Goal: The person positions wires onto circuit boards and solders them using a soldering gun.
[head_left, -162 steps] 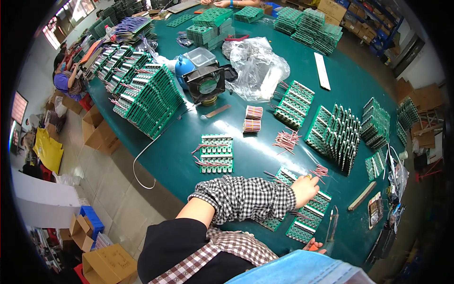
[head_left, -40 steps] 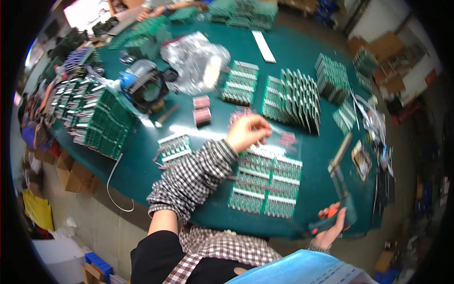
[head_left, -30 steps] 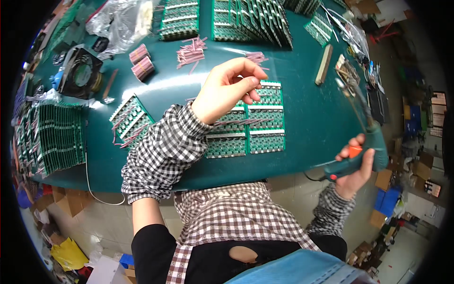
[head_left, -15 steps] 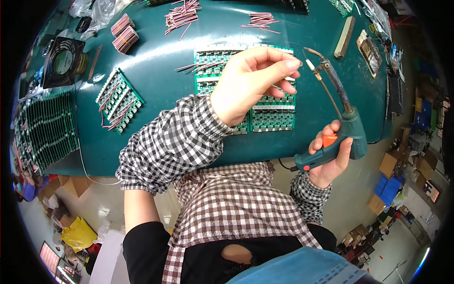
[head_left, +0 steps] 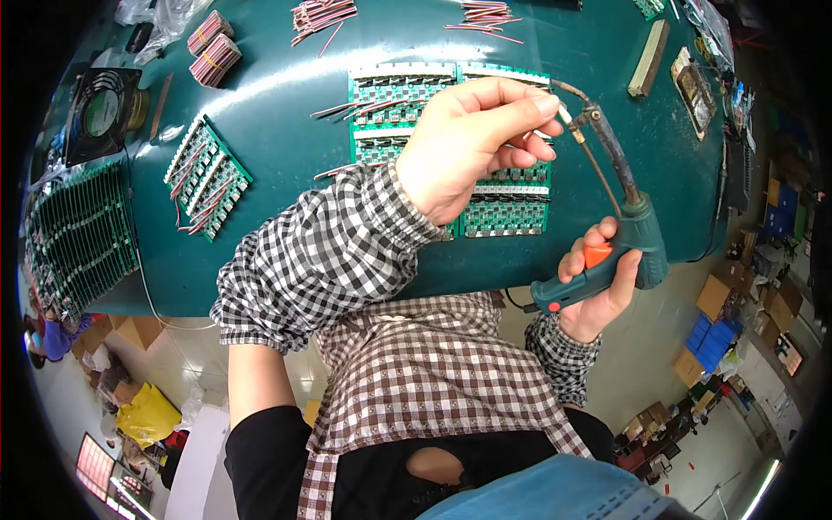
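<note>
My right hand [head_left: 604, 276] is wrapped round a green soldering gun [head_left: 643, 238] with an orange trigger. Its bent tip and thin feed tube point up and away, close to my left fingertips. Over the green circuit boards [head_left: 507, 220] hovers my left hand [head_left: 485, 139], thumb and forefinger pinched together. A small pale end shows by those fingers, but what they hold I cannot make out. Red, white and dark wires [head_left: 381, 109] stick out to the left from the boards, which my left hand and sleeve partly cover.
At the left lie a loose board with wires [head_left: 208, 178], a black fan [head_left: 97, 115] and a row of upright boards [head_left: 82, 234]. Wire bundles [head_left: 214, 61] and loose wires [head_left: 322, 17] lie farther back. A bar [head_left: 648, 59] and a worn metal tray [head_left: 693, 93] are at right.
My left fingertips and the soldering gun's tip have come closer together. The view has shifted slightly, and both hands keep their grip.
</note>
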Tool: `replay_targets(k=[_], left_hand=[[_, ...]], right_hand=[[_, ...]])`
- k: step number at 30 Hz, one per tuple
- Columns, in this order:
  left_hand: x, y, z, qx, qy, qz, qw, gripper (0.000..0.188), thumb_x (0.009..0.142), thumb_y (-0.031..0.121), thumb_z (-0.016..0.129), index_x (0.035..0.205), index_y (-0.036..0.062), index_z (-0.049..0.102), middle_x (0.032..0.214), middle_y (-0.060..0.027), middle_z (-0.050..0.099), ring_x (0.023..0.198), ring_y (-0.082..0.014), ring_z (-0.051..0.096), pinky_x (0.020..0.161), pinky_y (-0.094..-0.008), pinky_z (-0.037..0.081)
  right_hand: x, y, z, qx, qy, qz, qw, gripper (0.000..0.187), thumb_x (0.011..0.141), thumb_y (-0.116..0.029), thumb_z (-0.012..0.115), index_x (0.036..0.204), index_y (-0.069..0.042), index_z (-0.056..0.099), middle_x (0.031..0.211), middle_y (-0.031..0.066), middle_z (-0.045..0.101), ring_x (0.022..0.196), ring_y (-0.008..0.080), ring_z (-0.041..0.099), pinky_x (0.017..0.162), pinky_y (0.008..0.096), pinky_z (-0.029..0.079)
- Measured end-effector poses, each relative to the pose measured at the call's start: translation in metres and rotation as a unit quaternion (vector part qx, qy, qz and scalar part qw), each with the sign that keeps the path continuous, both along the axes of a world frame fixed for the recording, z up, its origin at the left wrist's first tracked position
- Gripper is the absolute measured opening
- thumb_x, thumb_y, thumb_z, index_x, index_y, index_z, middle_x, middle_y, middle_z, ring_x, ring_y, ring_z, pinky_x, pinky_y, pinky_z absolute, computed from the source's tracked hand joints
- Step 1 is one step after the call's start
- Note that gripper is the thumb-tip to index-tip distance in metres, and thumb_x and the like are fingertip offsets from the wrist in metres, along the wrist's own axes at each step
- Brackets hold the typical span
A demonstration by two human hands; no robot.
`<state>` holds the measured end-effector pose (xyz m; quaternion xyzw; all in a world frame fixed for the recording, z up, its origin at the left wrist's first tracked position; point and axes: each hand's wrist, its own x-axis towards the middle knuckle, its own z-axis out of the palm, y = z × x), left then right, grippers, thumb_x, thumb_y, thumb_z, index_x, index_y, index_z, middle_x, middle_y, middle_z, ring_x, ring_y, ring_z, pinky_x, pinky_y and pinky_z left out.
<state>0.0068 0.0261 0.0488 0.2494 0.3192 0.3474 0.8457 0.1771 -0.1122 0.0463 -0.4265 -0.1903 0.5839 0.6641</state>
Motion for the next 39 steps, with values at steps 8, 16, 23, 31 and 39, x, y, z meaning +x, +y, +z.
replay_targets(k=[8,16,23,31,39], left_hand=[[-0.002,0.002,-0.002,0.009,0.003,-0.03,1.0,0.021,0.086,0.019,0.059,0.1,0.0027,0.059,0.09,-0.0036,0.063,0.073,-0.0065,0.059,0.065,-0.0172,0.048],[-0.017,-0.003,-0.004,0.127,0.061,-0.012,0.99,0.023,0.084,0.014,0.062,0.102,0.0016,0.056,0.091,-0.0086,0.064,0.073,-0.009,0.061,0.065,-0.019,0.049],[-0.021,-0.004,-0.004,0.129,0.085,-0.03,0.988,0.023,0.084,0.014,0.062,0.102,0.0009,0.056,0.09,-0.0085,0.065,0.074,-0.0102,0.061,0.066,-0.0194,0.05],[-0.038,-0.007,-0.006,0.206,0.135,-0.097,0.964,0.016,0.085,0.007,0.057,0.099,-0.0006,0.059,0.085,-0.0039,0.063,0.074,-0.0079,0.059,0.066,-0.019,0.048],[-0.016,-0.031,-0.014,0.236,0.219,-0.131,0.938,0.013,0.083,0.002,0.061,0.095,-0.0009,0.057,0.084,-0.002,0.06,0.068,-0.0044,0.057,0.059,-0.0164,0.048]], right_hand=[[0.004,-0.003,-0.003,0.0,0.01,-0.005,1.0,0.042,0.091,-0.041,0.046,0.106,-0.001,0.041,0.092,0.0077,0.053,0.062,0.0138,0.051,0.049,0.0251,0.045],[0.011,-0.007,-0.002,0.003,0.037,-0.032,0.999,0.043,0.091,-0.04,0.045,0.106,0.0,0.043,0.09,0.009,0.055,0.06,0.0163,0.056,0.047,0.0267,0.048],[0.012,-0.008,-0.001,-0.003,0.013,-0.022,1.0,0.041,0.091,-0.04,0.046,0.106,-0.002,0.041,0.092,0.0072,0.052,0.062,0.0135,0.049,0.048,0.0248,0.043],[0.02,-0.014,0.0,-0.037,-0.031,-0.076,0.996,0.044,0.091,-0.041,0.044,0.108,0.0,0.044,0.094,0.0092,0.056,0.064,0.017,0.057,0.053,0.0277,0.05],[0.01,-0.006,-0.009,-0.019,-0.051,-0.059,0.997,0.045,0.09,-0.041,0.046,0.11,-0.001,0.045,0.097,0.0102,0.057,0.072,0.0189,0.061,0.062,0.0337,0.053]])
